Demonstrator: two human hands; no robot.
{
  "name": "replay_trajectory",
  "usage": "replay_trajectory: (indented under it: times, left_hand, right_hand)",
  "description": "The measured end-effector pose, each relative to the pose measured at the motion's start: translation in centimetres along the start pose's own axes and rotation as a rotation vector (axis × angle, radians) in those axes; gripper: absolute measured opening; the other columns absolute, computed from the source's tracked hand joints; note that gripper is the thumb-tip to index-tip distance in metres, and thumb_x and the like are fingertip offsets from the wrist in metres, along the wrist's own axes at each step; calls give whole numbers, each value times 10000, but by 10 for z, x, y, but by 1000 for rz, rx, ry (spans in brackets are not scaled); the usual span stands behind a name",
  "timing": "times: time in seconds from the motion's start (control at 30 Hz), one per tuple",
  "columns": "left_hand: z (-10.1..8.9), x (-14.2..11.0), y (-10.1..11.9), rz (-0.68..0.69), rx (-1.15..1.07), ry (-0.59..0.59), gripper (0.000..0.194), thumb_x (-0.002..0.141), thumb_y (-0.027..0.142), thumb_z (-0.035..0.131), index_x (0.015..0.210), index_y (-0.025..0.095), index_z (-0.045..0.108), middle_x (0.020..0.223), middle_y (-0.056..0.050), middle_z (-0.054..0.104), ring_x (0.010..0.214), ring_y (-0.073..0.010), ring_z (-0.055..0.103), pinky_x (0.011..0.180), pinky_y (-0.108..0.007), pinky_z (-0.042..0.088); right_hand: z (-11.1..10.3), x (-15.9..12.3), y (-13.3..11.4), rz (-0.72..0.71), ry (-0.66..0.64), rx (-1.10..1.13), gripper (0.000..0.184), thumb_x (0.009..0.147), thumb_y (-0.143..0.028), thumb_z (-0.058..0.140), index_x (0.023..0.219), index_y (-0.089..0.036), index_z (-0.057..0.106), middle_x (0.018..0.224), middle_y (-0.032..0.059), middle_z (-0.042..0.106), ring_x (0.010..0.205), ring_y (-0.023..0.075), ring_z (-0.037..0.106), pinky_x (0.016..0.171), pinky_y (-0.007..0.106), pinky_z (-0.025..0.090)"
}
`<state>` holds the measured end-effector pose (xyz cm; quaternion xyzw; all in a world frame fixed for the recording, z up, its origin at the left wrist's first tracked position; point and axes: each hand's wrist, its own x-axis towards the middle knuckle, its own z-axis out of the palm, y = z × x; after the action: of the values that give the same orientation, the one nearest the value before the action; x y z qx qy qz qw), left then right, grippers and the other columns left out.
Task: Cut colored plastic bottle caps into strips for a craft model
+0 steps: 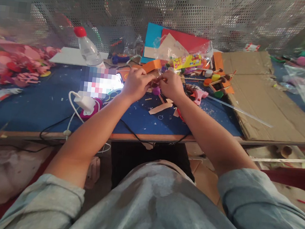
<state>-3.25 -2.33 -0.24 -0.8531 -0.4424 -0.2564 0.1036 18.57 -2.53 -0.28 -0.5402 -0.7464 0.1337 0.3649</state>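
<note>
My left hand [137,84] and my right hand [171,83] meet over the middle of the blue table, fingertips bent inward and almost touching. Both are closed in a pinch around something small and dark that the fingers largely cover. Just below the fingertips shows a small purple piece [156,90]; whether it is held or lies on the table I cannot tell. Behind the hands lie an orange block [151,66] and a clear plastic bag with a yellow label [187,62]. Tan paper scraps [161,108] lie under my right wrist, and a pink glue gun [199,95] rests to its right.
Left of my arm are a lit phone [108,85], a white charger [85,102] in a purple power block, and a bottle with a red cap [90,48]. Pink cut-outs [12,61] pile up far left. A cardboard sheet [275,102] covers the right side. Cables hang over the front edge.
</note>
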Motion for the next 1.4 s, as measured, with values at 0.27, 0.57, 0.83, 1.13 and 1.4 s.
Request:
replay_trajectory:
  times: [0.27, 0.57, 0.83, 1.13, 1.4]
  left_hand:
    - [-1, 0, 0, 12, -7, 7, 398, 1015, 190, 668, 1373, 284, 812, 1179, -137, 741, 1232, -337, 657, 1181, -568, 516]
    - [2, -1, -2, -15, 11, 2, 389, 1018, 198, 665, 1362, 284, 826, 1206, -146, 737, 1223, -357, 650, 1182, -597, 506]
    - [4, -1, -3, 18, -9, 33, 446, 974, 183, 673, 1387, 301, 796, 1208, -142, 748, 1226, -346, 637, 1172, -578, 508]
    - [1, 0, 0, -18, -22, -17, 424, 1013, 229, 611, 1404, 284, 764, 1264, -155, 720, 1279, -362, 635, 1205, -580, 477]
    - [3, -1, -1, 13, -44, -13, 331, 1072, 276, 599, 1347, 287, 783, 1279, -149, 711, 1299, -358, 617, 1210, -573, 471]
  right_hand:
    - [-1, -1, 0, -93, -2, -62, 334, 967, -135, 603, 1009, -191, 930, 1335, 162, 862, 1183, 358, 790, 1066, 517, 646]
    - [-1, -3, -5, -94, -15, -23, 326, 968, -126, 616, 1014, -199, 930, 1308, 149, 861, 1141, 317, 786, 1061, 475, 643]
    - [-1, 0, 0, -53, 25, -19, 354, 968, -137, 595, 1026, -206, 938, 1277, 146, 859, 1111, 308, 782, 1027, 463, 649]
    - [-1, -1, -1, -17, 43, 6, 268, 959, -162, 655, 1041, -201, 908, 1170, 137, 883, 1078, 310, 785, 1009, 443, 637]
    - [2, 2, 3, 101, -86, 45, 213, 961, -246, 752, 1052, -196, 938, 1002, 135, 878, 997, 327, 810, 900, 431, 636]
